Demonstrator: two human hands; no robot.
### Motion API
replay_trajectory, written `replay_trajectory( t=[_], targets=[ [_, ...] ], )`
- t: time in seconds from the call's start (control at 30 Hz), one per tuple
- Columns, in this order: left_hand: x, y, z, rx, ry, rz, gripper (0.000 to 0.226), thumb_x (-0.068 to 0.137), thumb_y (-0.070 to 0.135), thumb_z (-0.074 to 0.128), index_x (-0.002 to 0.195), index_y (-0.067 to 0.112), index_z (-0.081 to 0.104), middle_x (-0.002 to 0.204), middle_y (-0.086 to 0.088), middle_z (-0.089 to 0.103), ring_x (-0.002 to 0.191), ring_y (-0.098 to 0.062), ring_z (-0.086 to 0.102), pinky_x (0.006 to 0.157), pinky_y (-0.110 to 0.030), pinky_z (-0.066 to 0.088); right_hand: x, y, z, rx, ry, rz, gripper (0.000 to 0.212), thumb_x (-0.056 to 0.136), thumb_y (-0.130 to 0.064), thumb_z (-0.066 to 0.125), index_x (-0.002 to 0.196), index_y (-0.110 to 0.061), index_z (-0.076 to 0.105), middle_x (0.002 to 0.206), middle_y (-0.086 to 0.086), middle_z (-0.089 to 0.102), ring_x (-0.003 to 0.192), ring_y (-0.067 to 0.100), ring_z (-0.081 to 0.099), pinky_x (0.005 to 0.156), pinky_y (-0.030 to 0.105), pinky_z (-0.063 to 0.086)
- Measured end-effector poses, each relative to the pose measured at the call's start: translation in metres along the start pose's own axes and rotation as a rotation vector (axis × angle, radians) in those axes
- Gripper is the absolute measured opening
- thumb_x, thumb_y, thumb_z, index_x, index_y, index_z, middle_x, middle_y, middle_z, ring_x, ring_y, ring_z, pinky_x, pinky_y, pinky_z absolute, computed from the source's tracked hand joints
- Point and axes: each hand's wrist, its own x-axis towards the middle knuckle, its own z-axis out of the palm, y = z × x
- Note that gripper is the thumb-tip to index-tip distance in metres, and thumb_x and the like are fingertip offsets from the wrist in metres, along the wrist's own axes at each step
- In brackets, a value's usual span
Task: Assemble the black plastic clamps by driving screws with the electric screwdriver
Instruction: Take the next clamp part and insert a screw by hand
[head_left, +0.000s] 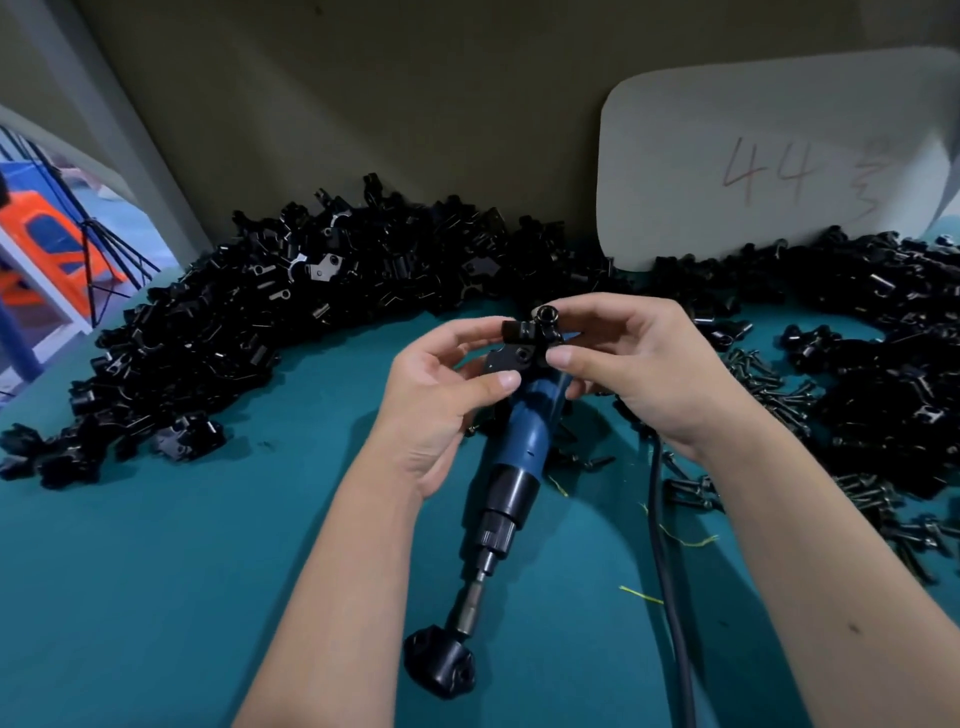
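Clamp heaps ring bare mat; screwdriver mid.

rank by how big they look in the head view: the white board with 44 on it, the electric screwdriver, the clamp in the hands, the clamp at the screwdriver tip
1. white board
2. electric screwdriver
3. and 4. unsure: the clamp in the hands and the clamp at the screwdriver tip look alike, and the one at the tip is nearer the camera.

Two bare forearms come in from the bottom of the frame, no sleeves, gloves or watch on show. The left hand and right hand have short trimmed nails (no rings, as far as this wide-angle view lets me tell).
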Motion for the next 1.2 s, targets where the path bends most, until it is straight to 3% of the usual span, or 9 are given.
replay_trajectory(
  t=[0.17,0.3,0.4,0.5,0.63,0.77,0.93,1.07,1.2],
  targets=[
    [0.002,-0.001,0.002,0.107,0.036,0.033,0.041,0.098,-0.003,0.061,0.133,0.019,0.064,0.103,-0.010,0.077,0.089,-0.021,0.075,0.081,-0.025,0.058,0.001,-0.001,0.005,0.057,0.063,0.016,0.023,0.080,-0.018,0.081,0.103,-0.022,0.079,0.090,0.010,0.079,0.074,0.020,0.072,0.058,0.025,0.056],
    [0.003,0.000,0.007,0.169,0.165,-0.008,0.027,0.110,0.016,0.045,0.112,0.013,0.072,0.084,-0.012,0.074,0.067,-0.018,0.066,0.066,-0.027,0.053,0.001,-0.001,0.003,0.051,0.048,0.015,0.031,0.076,-0.023,0.083,0.106,-0.020,0.077,0.088,0.006,0.078,0.073,0.019,0.072,0.059,0.024,0.056],
    [0.003,0.002,0.010,0.075,0.256,-0.094,0.028,0.110,0.027,0.047,0.096,0.010,0.064,0.073,-0.008,0.072,0.057,-0.014,0.061,0.052,-0.020,0.048,0.002,0.002,0.004,0.049,0.112,0.005,0.038,0.073,-0.023,0.085,0.110,-0.018,0.076,0.095,0.005,0.076,0.078,0.021,0.072,0.059,0.026,0.056],
    [0.001,0.005,0.011,-0.043,0.225,-0.131,0.022,0.110,0.025,0.047,0.105,0.008,0.060,0.072,-0.009,0.070,0.055,-0.015,0.059,0.048,-0.020,0.045,0.002,0.003,0.008,0.028,0.148,-0.035,0.033,0.074,-0.025,0.086,0.106,-0.026,0.078,0.104,0.001,0.076,0.081,0.020,0.068,0.060,0.028,0.057],
    [-0.003,0.008,0.019,-0.058,0.101,-0.128,0.024,0.111,0.021,0.044,0.112,0.017,0.067,0.075,-0.010,0.070,0.057,-0.016,0.058,0.050,-0.020,0.045,0.002,0.002,0.014,0.045,0.111,-0.089,0.030,0.085,-0.008,0.083,0.102,-0.033,0.079,0.092,-0.006,0.075,0.082,0.009,0.070,0.061,0.023,0.056],
    [-0.004,0.006,0.026,0.074,0.050,-0.076,0.019,0.109,0.027,0.050,0.095,0.018,0.060,0.078,-0.010,0.072,0.059,-0.017,0.060,0.052,-0.020,0.046,0.002,0.000,0.016,-0.032,0.156,-0.158,0.031,0.083,-0.007,0.085,0.107,-0.025,0.077,0.097,0.005,0.078,0.088,0.021,0.074,0.073,0.031,0.060],
    [-0.001,0.003,0.028,0.131,0.094,0.093,0.018,0.086,0.036,0.073,0.098,0.023,0.074,0.091,0.003,0.073,0.081,-0.010,0.070,0.065,-0.022,0.055,0.003,-0.010,0.007,-0.024,0.121,-0.139,0.030,0.082,-0.015,0.083,0.111,-0.016,0.077,0.093,0.008,0.080,0.074,0.023,0.075,0.061,0.027,0.059],
    [0.001,0.003,0.026,0.085,0.077,0.116,0.028,0.077,0.032,0.082,0.104,0.023,0.080,0.108,-0.007,0.077,0.102,-0.023,0.073,0.082,-0.032,0.059,0.001,-0.013,-0.001,-0.106,0.061,-0.100,0.032,0.077,-0.021,0.086,0.106,-0.010,0.076,0.082,0.014,0.077,0.060,0.019,0.070,0.053,0.023,0.055],
    [0.001,0.003,0.028,0.052,0.093,0.065,0.023,0.072,0.027,0.085,0.094,0.020,0.082,0.102,-0.009,0.078,0.097,-0.024,0.073,0.084,-0.035,0.060,-0.002,-0.015,-0.006,-0.110,0.052,-0.095,0.031,0.074,-0.028,0.089,0.093,-0.009,0.074,0.079,0.011,0.077,0.060,0.017,0.069,0.048,0.023,0.053]
  ],
)
